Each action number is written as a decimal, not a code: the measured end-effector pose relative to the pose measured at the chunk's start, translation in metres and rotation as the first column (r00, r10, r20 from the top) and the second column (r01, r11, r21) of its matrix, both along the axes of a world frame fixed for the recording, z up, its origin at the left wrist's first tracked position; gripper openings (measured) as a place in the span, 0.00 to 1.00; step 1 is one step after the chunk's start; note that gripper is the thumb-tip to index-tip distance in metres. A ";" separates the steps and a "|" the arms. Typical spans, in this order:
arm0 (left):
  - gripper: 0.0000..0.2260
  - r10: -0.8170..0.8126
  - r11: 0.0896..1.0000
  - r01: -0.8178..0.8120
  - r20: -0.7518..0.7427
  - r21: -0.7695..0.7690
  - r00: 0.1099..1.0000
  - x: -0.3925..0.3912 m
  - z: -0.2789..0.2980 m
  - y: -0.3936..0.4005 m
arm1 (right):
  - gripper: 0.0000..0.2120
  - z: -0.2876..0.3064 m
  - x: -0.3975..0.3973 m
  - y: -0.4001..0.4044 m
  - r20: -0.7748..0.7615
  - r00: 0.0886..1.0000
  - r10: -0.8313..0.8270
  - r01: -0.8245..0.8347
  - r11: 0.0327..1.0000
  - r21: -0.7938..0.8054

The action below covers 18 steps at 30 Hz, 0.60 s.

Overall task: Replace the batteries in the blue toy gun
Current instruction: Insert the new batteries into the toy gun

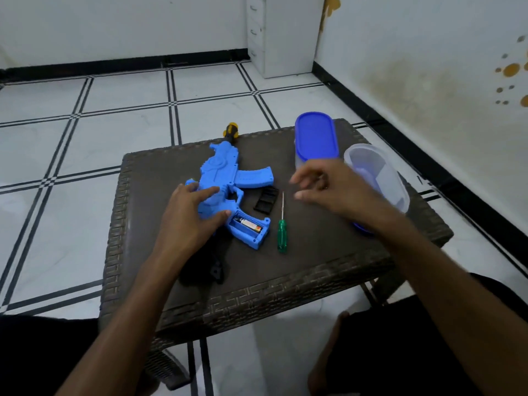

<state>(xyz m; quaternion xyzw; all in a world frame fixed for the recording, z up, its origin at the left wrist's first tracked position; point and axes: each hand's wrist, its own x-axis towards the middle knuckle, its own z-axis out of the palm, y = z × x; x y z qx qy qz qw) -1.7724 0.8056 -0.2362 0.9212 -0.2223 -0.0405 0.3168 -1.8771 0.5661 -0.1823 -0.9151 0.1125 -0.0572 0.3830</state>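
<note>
The blue toy gun lies on the dark wicker table, muzzle pointing away. Its grip compartment is uncovered and a battery lies inside. The black compartment cover rests beside the grip, and a green-handled screwdriver lies to its right. My left hand rests on the gun's body with fingers spread and fairly straight. My right hand hovers above the table to the right of the gun, fingers loosely curled and blurred, holding nothing that I can see.
A blue-lidded container stands at the table's back right. A clear open container stands at the right edge, partly behind my right wrist. The gun's black stock reaches the table's front. Tiled floor surrounds the table.
</note>
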 end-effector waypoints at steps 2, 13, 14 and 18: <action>0.21 -0.011 0.998 0.015 0.065 -0.054 0.998 -0.005 0.006 -0.013 | 0.07 0.020 -0.018 -0.030 0.045 0.993 -0.110 0.115 0.984 -0.134; 0.13 -0.213 0.965 0.230 0.134 -0.128 0.968 -0.049 0.023 -0.118 | 0.07 0.019 -0.016 -0.102 -0.627 0.779 0.020 -0.436 0.736 -0.518; 0.14 -0.225 0.963 0.240 0.125 -0.121 0.966 -0.053 0.023 -0.123 | 0.05 0.016 -0.014 -0.103 -0.644 0.764 0.031 -0.463 0.722 -0.514; 0.15 -0.295 0.947 0.305 0.095 -0.105 0.951 -0.064 0.021 -0.143 | 0.09 0.012 -0.011 -0.110 -0.641 0.765 0.067 -0.492 0.702 -0.514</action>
